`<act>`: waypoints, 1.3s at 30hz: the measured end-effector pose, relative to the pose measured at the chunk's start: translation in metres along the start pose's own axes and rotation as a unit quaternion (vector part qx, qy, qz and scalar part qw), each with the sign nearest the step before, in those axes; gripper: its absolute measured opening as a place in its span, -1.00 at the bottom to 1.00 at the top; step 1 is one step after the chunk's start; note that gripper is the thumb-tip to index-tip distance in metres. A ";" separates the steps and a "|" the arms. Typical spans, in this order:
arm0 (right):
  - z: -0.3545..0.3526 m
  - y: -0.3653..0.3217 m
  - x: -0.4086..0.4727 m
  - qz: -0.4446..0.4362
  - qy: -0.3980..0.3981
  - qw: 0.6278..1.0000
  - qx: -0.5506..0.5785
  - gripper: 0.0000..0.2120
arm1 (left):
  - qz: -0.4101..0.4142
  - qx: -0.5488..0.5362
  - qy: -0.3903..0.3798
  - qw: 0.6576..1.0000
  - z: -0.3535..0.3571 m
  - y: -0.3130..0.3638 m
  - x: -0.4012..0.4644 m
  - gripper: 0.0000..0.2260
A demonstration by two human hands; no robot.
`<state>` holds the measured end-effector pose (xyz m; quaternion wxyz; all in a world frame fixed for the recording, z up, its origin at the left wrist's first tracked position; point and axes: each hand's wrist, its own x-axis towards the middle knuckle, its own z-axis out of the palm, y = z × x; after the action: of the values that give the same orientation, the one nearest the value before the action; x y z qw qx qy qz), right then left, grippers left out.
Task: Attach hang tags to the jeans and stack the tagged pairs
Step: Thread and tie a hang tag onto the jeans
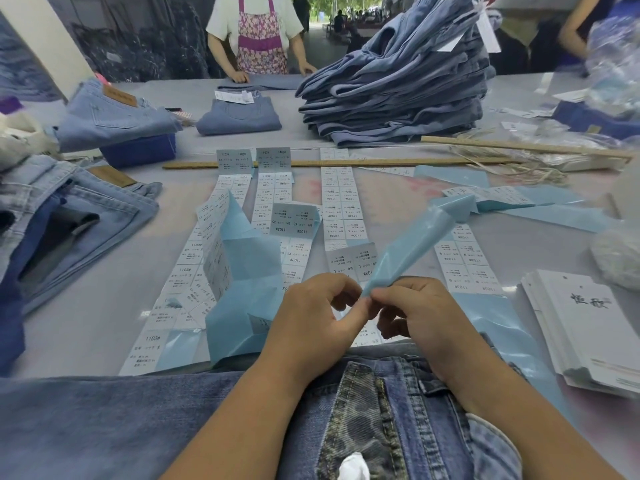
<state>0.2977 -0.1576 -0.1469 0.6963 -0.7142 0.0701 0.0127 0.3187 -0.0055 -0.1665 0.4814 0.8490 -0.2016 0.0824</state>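
A blue backing strip point(420, 242) is pinched at its near end by both hands point(313, 315) point(420, 315), above jeans point(398, 410) laid at the counter point(86, 327) edge; hang tags point(588, 327) are stacked just right

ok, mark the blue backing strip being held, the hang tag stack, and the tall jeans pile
blue backing strip point(420, 242), head view, middle of the raised strip
hang tag stack point(585, 327), head view, top card's face
tall jeans pile point(398, 84), head view, side of the pile
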 end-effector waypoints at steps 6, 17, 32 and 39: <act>-0.001 0.002 0.000 -0.005 -0.011 1.000 0.001 -0.81 | 0.001 0.015 0.033 0.999 0.001 0.001 0.001 -0.81; -0.001 0.005 0.001 -0.018 -0.050 0.998 -0.025 -0.85 | -0.033 -0.031 -0.003 0.999 0.000 0.001 0.002 -0.83; -0.002 0.007 0.002 -0.011 -0.037 0.999 -0.007 -0.83 | 0.004 0.051 0.092 0.994 0.001 0.000 0.001 -0.75; -0.001 0.002 0.000 0.002 -0.070 0.998 -0.006 -0.68 | 0.005 0.059 0.066 0.996 0.002 0.001 0.001 -0.72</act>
<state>0.2976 -0.1585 -0.1493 0.6952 -0.7155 0.0228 0.0642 0.3186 -0.0081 -0.1664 0.4427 0.8674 -0.1686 0.1527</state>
